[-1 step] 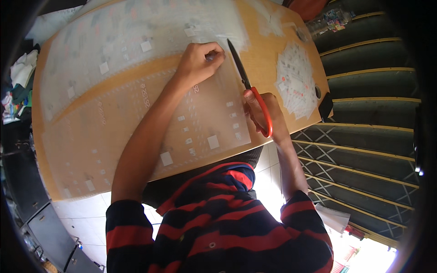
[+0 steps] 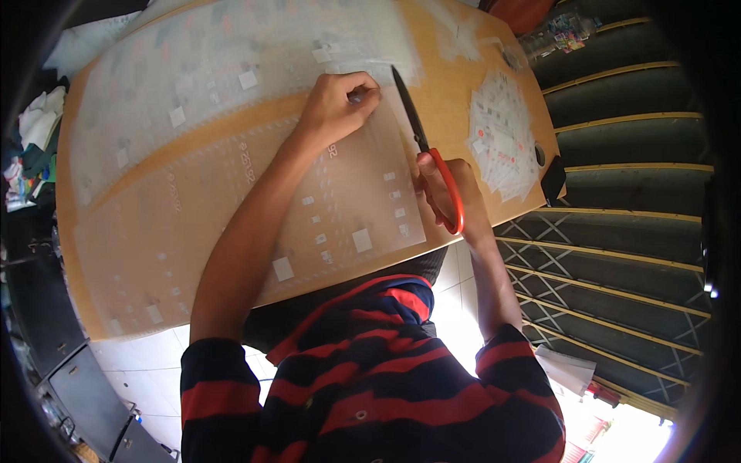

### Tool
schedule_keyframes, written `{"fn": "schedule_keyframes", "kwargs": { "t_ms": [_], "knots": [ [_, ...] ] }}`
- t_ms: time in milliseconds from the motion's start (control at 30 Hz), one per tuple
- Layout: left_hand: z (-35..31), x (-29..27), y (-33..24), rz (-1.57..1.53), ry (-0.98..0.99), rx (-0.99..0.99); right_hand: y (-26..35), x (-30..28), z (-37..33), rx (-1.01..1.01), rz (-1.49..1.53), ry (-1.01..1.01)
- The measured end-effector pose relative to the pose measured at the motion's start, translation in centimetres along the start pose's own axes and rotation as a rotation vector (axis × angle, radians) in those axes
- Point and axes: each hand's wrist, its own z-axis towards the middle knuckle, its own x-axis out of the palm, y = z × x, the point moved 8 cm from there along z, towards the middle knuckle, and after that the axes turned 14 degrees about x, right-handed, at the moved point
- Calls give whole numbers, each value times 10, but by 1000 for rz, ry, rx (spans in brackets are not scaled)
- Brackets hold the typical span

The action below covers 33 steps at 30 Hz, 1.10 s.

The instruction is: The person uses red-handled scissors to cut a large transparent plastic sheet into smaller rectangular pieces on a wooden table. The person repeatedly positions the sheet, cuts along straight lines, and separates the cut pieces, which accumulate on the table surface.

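Note:
My left hand (image 2: 337, 106) rests on a large translucent sheet (image 2: 231, 201) spread over the wooden table (image 2: 444, 100), fingertips pinching the sheet's far right corner. My right hand (image 2: 451, 193) grips red-handled scissors (image 2: 432, 166); their dark blades point away from me along the sheet's right edge, the tip close to my left fingers. The sheet carries small white squares and faint printed marks.
A second pale sheet (image 2: 193, 69) covers the far left of the table. A stack of printed cut pieces (image 2: 502, 131) lies at the right, with a small black object (image 2: 553, 181) at the table's edge. A metal folding gate (image 2: 617, 231) is on the right; clutter (image 2: 31, 147) sits left.

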Motion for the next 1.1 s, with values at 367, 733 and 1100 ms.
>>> {"fn": "schedule_keyframes", "kwargs": {
  "t_ms": [367, 733, 1100],
  "knots": [
    [2, -4, -1, 67, 22, 93, -113, 34, -131, -59, 198, 223],
    [-4, 0, -16, 288, 35, 159, -118, 95, -182, -121, -56, 350],
    [-5, 0, -16, 387, -14, 346, -96, 126, -166, -47, 75, 357]
  ]
}}
